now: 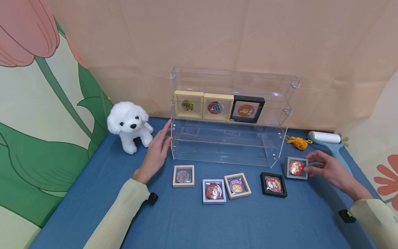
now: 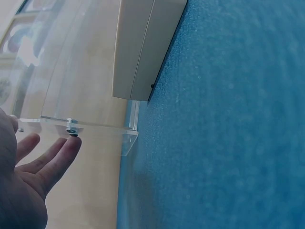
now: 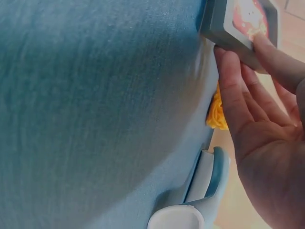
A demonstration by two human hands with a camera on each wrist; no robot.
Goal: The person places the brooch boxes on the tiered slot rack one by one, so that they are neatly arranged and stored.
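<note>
My right hand (image 1: 328, 171) pinches the right edge of a grey square display frame (image 1: 287, 169) with a red round badge inside; the right wrist view shows the thumb on the front of this frame (image 3: 228, 28) and fingers behind. With straight fingers, my left hand (image 1: 157, 150) touches the left side of a clear acrylic shelf (image 1: 217, 152). On the shelf's upper tier stand two cream frames (image 1: 188, 114) and a black frame (image 1: 261, 103). In front, on the blue cloth, lie a beige frame (image 1: 183, 185), a white frame (image 1: 214, 201), a tilted beige frame (image 1: 239, 196) and a black frame (image 1: 275, 193).
A white plush dog (image 1: 129, 121) stands left of the shelf. Right of it lie a yellow yarn bundle (image 1: 298, 142) and a light-blue lint roller (image 1: 334, 147) with a white roll. A peach backdrop (image 1: 211, 34) hangs behind.
</note>
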